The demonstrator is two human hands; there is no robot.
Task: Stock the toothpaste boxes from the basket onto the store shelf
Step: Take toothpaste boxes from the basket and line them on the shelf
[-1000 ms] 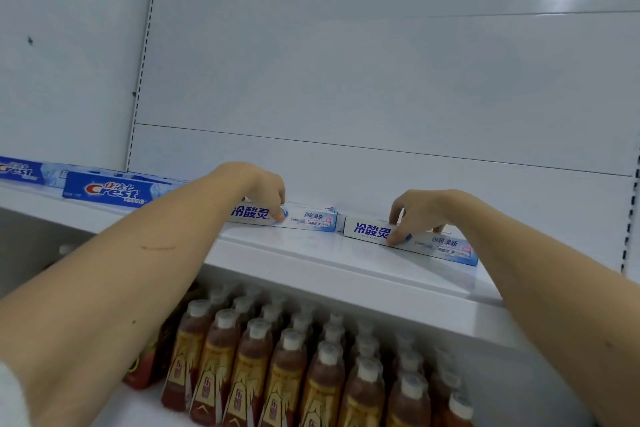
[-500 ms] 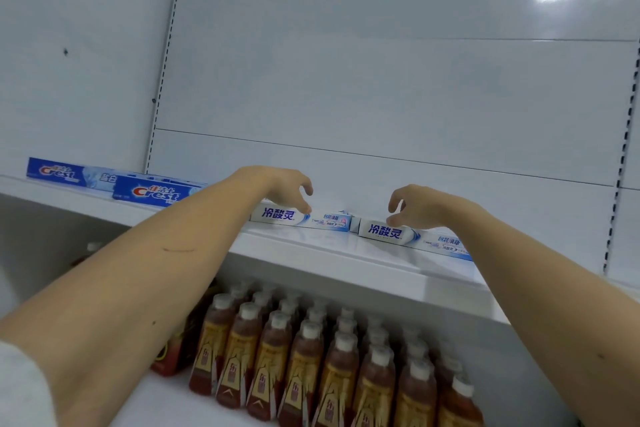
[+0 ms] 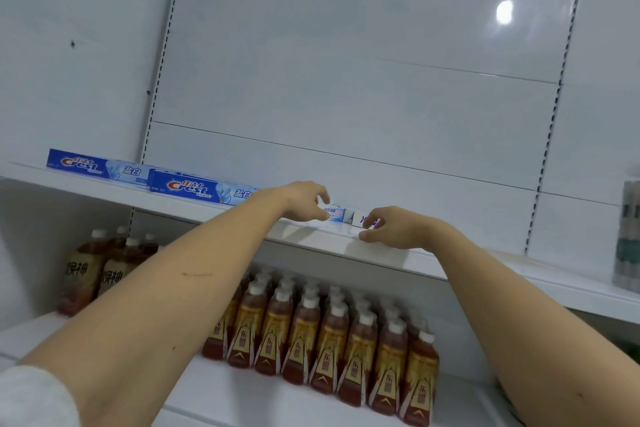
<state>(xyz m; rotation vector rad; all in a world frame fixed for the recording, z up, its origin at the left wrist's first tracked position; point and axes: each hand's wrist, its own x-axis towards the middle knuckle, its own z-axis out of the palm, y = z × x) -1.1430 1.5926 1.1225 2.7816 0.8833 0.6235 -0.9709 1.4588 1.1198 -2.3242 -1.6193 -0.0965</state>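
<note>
A single head-worn wide-angle camera looks forward and slightly upward at the store shelf [image 3: 194, 210] from close range, both forearms reaching in from the bottom corners, a lower shelf of bottles [image 3: 329, 340] below.

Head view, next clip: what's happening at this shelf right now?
A person is stocking toothpaste on a white store shelf. Two white-and-blue toothpaste boxes lie end to end on it, the left one and the right one, both mostly hidden behind the hands. The left hand and right hand hover at the boxes with loosely curled fingers, gripping nothing. Two blue Crest boxes lie further left; brown drink bottles fill the shelf below.
</note>
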